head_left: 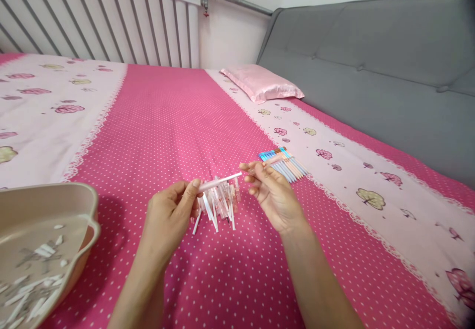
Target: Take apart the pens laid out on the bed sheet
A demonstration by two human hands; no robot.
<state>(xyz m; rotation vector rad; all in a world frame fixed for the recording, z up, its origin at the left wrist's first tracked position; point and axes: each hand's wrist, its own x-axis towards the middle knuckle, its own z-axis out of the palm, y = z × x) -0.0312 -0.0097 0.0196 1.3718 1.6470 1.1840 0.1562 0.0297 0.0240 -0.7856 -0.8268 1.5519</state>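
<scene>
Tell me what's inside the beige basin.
The beige basin holds white sticks, short white pieces and some greyish pieces, loose and overlapping. Whatever lies under the overlaps is covered, and the basin runs out of frame.

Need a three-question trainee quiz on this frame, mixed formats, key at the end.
1. True or false: white pieces lie in the beige basin.
2. Which is nearer the camera, the pink pillow or the row of pen-like sticks?
3. The left hand holds: A) the beige basin; B) a slim pink-and-white tube; C) the pink pillow.

Key: 1 true; 2 the row of pen-like sticks; 3 B.
</scene>
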